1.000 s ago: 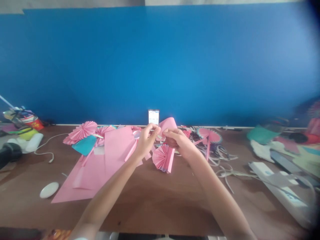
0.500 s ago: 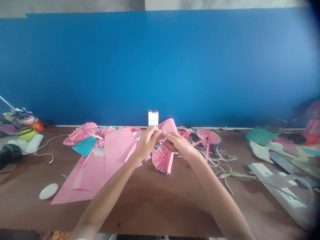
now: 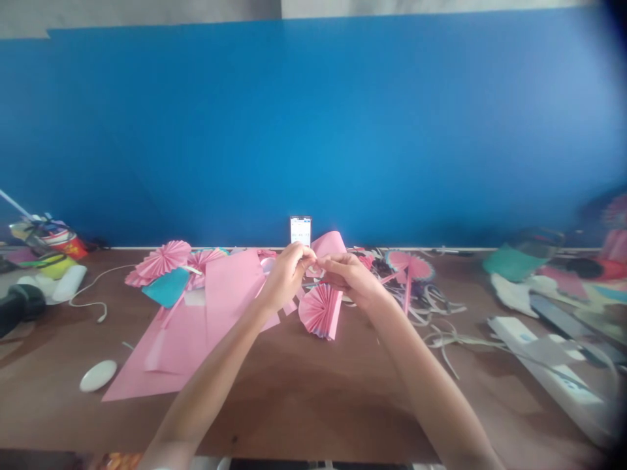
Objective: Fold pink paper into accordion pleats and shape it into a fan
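My left hand (image 3: 294, 273) and my right hand (image 3: 351, 277) meet over the middle of the table. Thumb and fingers are pinched together on each, and what lies between the fingertips is too small and blurred to name. Just below my right hand a pleated pink paper fan (image 3: 321, 312) lies on the tabletop. Behind the fingers rises a curved piece of pink paper (image 3: 329, 243). A phone (image 3: 300, 230) with a lit screen stands upright against the blue wall. Large pink paper sheets (image 3: 232, 287) spread out left of my left hand.
Pink pleated fans (image 3: 164, 260) and a teal paper piece (image 3: 167, 287) lie at the left. A white mouse (image 3: 98, 376) sits nearer. On the right are a pink fan with a stick (image 3: 410, 267), paper strips and cords (image 3: 443, 307), and a white power strip (image 3: 543, 365).
My right hand's fingers have curled in more, and its wrist has shifted slightly left. My left hand stays nearly in place. The papers and fans lie as before.
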`<action>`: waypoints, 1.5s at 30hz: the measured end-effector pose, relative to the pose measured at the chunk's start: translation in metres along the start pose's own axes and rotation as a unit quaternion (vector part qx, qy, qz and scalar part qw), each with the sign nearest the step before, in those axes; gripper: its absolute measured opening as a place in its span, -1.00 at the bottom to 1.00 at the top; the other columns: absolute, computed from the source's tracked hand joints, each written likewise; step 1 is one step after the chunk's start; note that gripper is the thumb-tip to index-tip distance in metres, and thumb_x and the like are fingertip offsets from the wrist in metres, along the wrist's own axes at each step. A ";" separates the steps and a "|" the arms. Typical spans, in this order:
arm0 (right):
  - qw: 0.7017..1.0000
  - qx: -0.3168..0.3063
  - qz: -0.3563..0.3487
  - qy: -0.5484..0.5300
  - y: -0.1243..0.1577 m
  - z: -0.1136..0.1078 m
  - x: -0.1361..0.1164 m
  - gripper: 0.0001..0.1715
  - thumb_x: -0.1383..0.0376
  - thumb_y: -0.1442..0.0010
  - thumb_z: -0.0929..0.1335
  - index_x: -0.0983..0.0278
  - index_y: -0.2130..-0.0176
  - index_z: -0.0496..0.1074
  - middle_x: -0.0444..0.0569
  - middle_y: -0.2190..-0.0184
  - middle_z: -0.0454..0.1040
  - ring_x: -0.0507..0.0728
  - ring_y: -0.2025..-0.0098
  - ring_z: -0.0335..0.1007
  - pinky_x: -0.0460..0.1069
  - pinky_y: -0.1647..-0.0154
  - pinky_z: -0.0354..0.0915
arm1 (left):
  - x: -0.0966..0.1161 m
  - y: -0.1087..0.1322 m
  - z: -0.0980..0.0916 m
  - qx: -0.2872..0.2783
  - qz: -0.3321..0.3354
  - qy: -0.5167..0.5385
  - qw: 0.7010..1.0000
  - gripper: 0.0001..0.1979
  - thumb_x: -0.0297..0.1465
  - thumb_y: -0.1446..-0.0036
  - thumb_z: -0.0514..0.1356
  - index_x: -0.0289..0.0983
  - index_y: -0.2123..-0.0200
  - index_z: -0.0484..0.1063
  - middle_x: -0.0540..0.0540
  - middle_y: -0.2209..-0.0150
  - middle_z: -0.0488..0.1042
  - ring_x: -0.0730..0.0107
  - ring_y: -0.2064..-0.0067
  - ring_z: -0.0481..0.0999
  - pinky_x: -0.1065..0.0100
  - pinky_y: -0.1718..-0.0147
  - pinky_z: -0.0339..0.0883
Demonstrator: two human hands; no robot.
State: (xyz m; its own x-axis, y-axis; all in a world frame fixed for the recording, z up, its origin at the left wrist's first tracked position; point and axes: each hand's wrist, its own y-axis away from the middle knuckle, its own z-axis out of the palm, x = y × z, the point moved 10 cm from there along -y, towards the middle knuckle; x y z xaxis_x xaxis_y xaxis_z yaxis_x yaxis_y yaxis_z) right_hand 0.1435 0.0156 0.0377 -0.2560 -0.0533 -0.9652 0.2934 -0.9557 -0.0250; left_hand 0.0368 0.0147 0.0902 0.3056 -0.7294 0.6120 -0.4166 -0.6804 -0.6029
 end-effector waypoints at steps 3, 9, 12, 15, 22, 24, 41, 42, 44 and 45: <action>0.999 0.044 -0.016 0.023 -0.001 -0.010 -0.002 -0.64 0.09 0.06 0.55 0.33 0.43 0.53 -0.33 0.76 0.03 -0.13 0.69 -0.22 -0.07 0.64 -0.31 | 0.001 0.000 -0.001 0.002 0.013 -0.012 1.000 -0.84 -0.39 -0.39 0.04 -0.24 0.28 0.32 -0.05 0.26 0.41 0.39 0.22 0.41 0.35 0.20 0.26; 0.995 0.080 -0.038 0.044 -0.002 -0.020 -0.003 -0.66 0.11 0.06 0.54 0.31 0.37 0.54 -0.32 0.74 0.10 -0.12 0.69 -0.17 -0.07 0.64 -0.28 | 0.001 0.001 -0.001 0.006 0.022 -0.029 0.999 -0.88 -0.45 -0.37 0.04 -0.24 0.27 0.30 -0.05 0.24 0.43 0.40 0.21 0.42 0.37 0.21 0.25; 0.996 0.078 -0.035 0.027 -0.002 -0.019 -0.002 -0.69 0.11 0.02 0.51 0.30 0.36 0.51 -0.35 0.75 0.02 -0.11 0.68 -0.20 -0.08 0.63 -0.27 | -0.002 0.001 -0.001 0.009 0.014 -0.039 0.999 -0.86 -0.41 -0.38 0.02 -0.24 0.27 0.29 -0.06 0.24 0.43 0.38 0.20 0.42 0.36 0.21 0.25; 0.995 0.086 -0.035 0.035 -0.002 -0.020 -0.003 -0.71 0.12 0.01 0.49 0.28 0.40 0.48 -0.35 0.75 0.00 -0.10 0.68 -0.21 -0.07 0.63 -0.27 | -0.003 0.002 -0.003 0.018 0.008 -0.056 0.998 -0.83 -0.35 -0.40 -0.01 -0.23 0.27 0.28 -0.07 0.25 0.43 0.35 0.20 0.42 0.34 0.20 0.24; 0.981 0.136 -0.068 0.121 0.001 -0.023 -0.015 -0.81 0.19 0.02 0.43 0.27 0.45 0.48 -0.21 0.68 0.22 -0.07 0.65 -0.07 -0.05 0.60 -0.21 | -0.004 0.004 0.001 0.009 -0.008 -0.069 0.998 -0.72 -0.29 -0.42 -0.06 -0.24 0.37 0.20 -0.02 0.35 0.33 0.39 0.31 0.34 0.35 0.29 0.15; 0.975 0.143 -0.084 0.146 0.004 -0.020 -0.020 -0.87 0.24 0.01 0.40 0.27 0.46 0.47 -0.17 0.65 0.28 -0.06 0.62 -0.03 -0.05 0.58 -0.17 | -0.003 0.004 0.002 0.013 -0.013 -0.059 0.998 -0.69 -0.27 -0.42 -0.07 -0.23 0.40 0.17 0.00 0.40 0.29 0.40 0.35 0.31 0.35 0.32 0.12; 0.943 0.119 -0.160 0.266 0.017 -0.008 -0.044 -0.78 0.18 -0.09 0.40 0.30 0.37 0.50 -0.27 0.67 0.05 -0.05 0.59 -0.09 -0.08 0.55 -0.09 | -0.038 0.010 0.023 -0.010 -0.195 0.215 0.957 -0.50 -0.09 -0.33 0.03 -0.24 0.59 0.11 0.09 0.65 0.12 0.53 0.59 0.22 0.39 0.52 0.12; 0.940 0.115 -0.165 0.275 0.017 -0.008 -0.045 -0.77 0.17 -0.10 0.40 0.31 0.36 0.51 -0.27 0.66 0.04 -0.05 0.59 -0.09 -0.08 0.55 -0.10 | -0.040 0.011 0.026 -0.019 -0.208 0.237 0.949 -0.51 -0.10 -0.32 0.04 -0.24 0.60 0.12 0.09 0.65 0.11 0.53 0.60 0.23 0.40 0.53 0.12; 0.934 0.108 -0.173 0.292 0.018 -0.008 -0.047 -0.76 0.17 -0.13 0.39 0.32 0.35 0.51 -0.28 0.66 0.03 -0.05 0.59 -0.09 -0.08 0.55 -0.12 | -0.043 0.013 0.031 -0.039 -0.229 0.265 0.936 -0.52 -0.11 -0.30 0.07 -0.24 0.59 0.15 0.09 0.66 0.12 0.52 0.60 0.25 0.41 0.55 0.12; 0.932 0.106 -0.176 0.300 0.018 -0.008 -0.047 -0.77 0.18 -0.14 0.39 0.32 0.35 0.51 -0.28 0.66 0.02 -0.05 0.59 -0.10 -0.08 0.55 -0.12 | -0.044 0.013 0.032 -0.045 -0.235 0.269 0.933 -0.53 -0.11 -0.30 0.07 -0.24 0.59 0.17 0.09 0.66 0.13 0.51 0.59 0.27 0.41 0.55 0.12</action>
State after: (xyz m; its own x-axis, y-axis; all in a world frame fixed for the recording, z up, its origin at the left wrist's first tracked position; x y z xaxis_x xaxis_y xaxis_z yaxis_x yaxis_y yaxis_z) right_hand 0.1677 0.0036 0.0804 0.2776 0.3842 -0.8805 0.0841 -0.9228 -0.3761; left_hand 0.0455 0.0358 0.0386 0.0089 -0.1955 0.9807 -0.4219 -0.8899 -0.1736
